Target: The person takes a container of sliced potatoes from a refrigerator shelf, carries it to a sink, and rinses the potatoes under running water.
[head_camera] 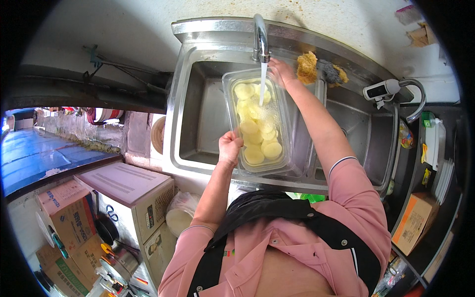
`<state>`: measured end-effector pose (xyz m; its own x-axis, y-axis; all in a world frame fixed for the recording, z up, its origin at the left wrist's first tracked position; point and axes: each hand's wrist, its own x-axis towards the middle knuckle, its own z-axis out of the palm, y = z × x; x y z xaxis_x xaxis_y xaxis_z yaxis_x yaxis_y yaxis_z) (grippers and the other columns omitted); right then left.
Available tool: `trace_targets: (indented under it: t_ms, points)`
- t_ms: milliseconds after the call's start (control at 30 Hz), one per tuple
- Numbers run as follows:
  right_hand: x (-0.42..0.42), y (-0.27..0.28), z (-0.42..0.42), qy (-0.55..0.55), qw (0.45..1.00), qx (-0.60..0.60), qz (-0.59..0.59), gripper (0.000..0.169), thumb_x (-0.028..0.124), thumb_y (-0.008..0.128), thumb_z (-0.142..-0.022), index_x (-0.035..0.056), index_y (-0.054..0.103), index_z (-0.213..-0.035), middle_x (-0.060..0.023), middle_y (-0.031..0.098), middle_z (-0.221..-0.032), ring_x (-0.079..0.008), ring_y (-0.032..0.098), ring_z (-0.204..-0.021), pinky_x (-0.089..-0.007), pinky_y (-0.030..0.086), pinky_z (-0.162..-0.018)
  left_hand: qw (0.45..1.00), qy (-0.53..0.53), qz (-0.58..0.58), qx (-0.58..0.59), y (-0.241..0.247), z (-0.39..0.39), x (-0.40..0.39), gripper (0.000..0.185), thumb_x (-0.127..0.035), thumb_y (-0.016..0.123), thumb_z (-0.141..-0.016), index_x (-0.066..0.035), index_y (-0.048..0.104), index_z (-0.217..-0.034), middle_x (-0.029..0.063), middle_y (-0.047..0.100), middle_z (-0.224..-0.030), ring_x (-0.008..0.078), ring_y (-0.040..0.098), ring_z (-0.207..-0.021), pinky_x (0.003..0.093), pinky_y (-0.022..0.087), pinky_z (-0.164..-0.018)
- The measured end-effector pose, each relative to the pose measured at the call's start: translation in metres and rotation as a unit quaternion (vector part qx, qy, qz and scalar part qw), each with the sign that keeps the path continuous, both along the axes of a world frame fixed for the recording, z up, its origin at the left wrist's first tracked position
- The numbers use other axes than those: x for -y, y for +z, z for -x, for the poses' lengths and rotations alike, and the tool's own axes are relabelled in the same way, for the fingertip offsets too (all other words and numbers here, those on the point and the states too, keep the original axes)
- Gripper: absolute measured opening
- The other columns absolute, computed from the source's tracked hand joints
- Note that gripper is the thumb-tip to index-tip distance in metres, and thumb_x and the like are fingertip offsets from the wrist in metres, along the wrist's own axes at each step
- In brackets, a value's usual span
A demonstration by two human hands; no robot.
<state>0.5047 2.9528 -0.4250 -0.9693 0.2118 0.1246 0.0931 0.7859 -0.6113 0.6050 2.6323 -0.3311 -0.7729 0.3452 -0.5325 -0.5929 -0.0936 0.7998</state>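
Note:
A clear plastic tub [241, 169] of pale yellow round slices, which look like peeled potato, sits over the left basin of a stainless steel sink [174, 107]. Water runs from the chrome faucet [262, 37] into the tub and foams among the slices [249, 127]. My left hand [230, 145] is closed on the tub's left rim. At the far right corner of the tub, beside the faucet's mouth, is my right hand [282, 72]; its fingers are partly hidden and blurred, so its grip on the rim cannot be made out.
A yellow sponge [307, 68] and a grey scouring pad [329, 72] lie on the sink's back ledge. The right basin [345, 111] adjoins, with a white tap heater [382, 90] beyond. A metal cabinet [122, 182] and cardboard boxes [66, 215] stand left; a shelf with another box [415, 222] stands right.

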Motion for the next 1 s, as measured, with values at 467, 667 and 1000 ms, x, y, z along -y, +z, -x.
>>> trace_targets:
  t_ms: [467,667,1000]
  points:
    - [-0.012,0.043,-0.008,-0.021,0.960,0.023,-0.279,0.023,0.023,0.065,-0.065,0.0128,0.052,-0.083,-0.0065,0.053,-0.086,-0.0276,0.053,-0.086,-0.0377,0.046,-0.069,1.000,-0.024,-0.012,0.009,-0.009,0.000,-0.008,0.018,0.009,0.047,-0.058,-0.008,0.043,-0.052,-0.0022,0.049,-0.058,0.0072,0.043,-0.053,0.0206,0.037,-0.051]
    - [-0.017,0.046,-0.012,-0.005,0.961,-0.030,-0.275,0.027,0.029,0.065,-0.066,0.0128,0.053,-0.084,-0.0057,0.053,-0.086,-0.0263,0.053,-0.084,-0.0372,0.046,-0.069,1.000,-0.023,-0.013,0.017,-0.004,0.003,-0.011,0.016,0.009,0.047,-0.058,-0.007,0.046,-0.054,-0.0016,0.051,-0.059,0.0076,0.044,-0.053,0.0207,0.038,-0.051]
    - [-0.017,0.055,-0.010,0.002,0.968,-0.001,-0.251,0.027,0.031,0.067,-0.065,0.0117,0.055,-0.080,-0.0060,0.055,-0.081,-0.0264,0.055,-0.080,-0.0370,0.046,-0.067,0.999,-0.027,-0.007,0.019,-0.004,0.007,-0.010,0.017,0.009,0.047,-0.059,-0.006,0.045,-0.053,-0.0003,0.051,-0.060,0.0084,0.044,-0.053,0.0213,0.038,-0.051]
